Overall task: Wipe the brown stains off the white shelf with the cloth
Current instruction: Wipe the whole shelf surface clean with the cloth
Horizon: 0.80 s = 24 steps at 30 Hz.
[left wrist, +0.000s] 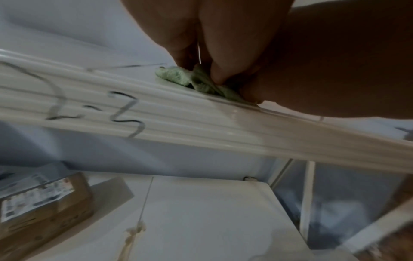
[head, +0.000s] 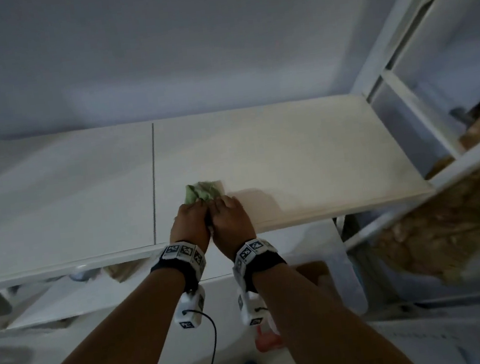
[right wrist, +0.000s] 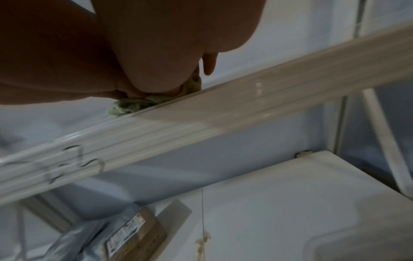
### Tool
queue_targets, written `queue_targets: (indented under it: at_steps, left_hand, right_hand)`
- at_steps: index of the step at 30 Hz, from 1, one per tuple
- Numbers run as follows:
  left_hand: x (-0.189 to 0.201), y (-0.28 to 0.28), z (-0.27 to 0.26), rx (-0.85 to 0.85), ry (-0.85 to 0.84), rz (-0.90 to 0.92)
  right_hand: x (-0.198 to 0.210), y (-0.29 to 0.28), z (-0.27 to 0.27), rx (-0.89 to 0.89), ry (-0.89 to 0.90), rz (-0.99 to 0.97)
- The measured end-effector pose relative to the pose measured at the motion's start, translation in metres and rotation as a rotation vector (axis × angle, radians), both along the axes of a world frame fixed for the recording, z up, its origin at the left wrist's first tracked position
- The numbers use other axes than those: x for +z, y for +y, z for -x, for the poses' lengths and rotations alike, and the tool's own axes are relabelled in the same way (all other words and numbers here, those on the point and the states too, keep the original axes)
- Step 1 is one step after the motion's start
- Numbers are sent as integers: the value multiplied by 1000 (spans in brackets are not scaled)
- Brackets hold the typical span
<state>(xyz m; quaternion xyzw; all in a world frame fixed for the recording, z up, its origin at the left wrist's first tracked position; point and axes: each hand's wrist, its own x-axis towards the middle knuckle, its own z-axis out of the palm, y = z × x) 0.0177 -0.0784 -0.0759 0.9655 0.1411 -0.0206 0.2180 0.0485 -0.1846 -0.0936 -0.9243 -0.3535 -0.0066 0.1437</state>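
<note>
A crumpled green cloth [head: 203,191] lies on the top white shelf [head: 305,155], near its front edge and just right of the panel seam. My left hand [head: 196,206] and right hand [head: 223,203] sit side by side on the cloth's near end, fingers curled into it. In the left wrist view the fingers [left wrist: 219,74] pinch the cloth [left wrist: 178,78] against the shelf. The right wrist view shows the cloth [right wrist: 132,105] bunched under the right palm. No brown stain is plain on the top shelf. A brownish smear [left wrist: 134,231] marks the lower shelf.
A dark seam [head: 154,180] splits the top shelf. White frame uprights [head: 405,107] stand at the right end, with a wall behind. A labelled cardboard box [left wrist: 44,199] sits on the lower shelf [left wrist: 212,220]. Black scribbles [left wrist: 127,114] mark the shelf's front lip.
</note>
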Motion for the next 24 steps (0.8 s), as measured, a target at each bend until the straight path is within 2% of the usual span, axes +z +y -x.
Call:
queue_targets:
  at_steps: [5,11,16,24]
  left_hand:
    - [-10,-72,-42,-135,11,-34]
    - [-14,-142,-76,-249,13,-22]
    - [-8,-181,-89,-264,-1,18]
    - [-6,-190,-92,-350,-16,-68]
  right_hand:
    - [6,-81,-18,-191,63,-11]
    - [4,-153,-44,-287,79,-21]
    - [-6,-183,-57,-338,89,-36]
    - [-4,-191,-57,-410,113,-173]
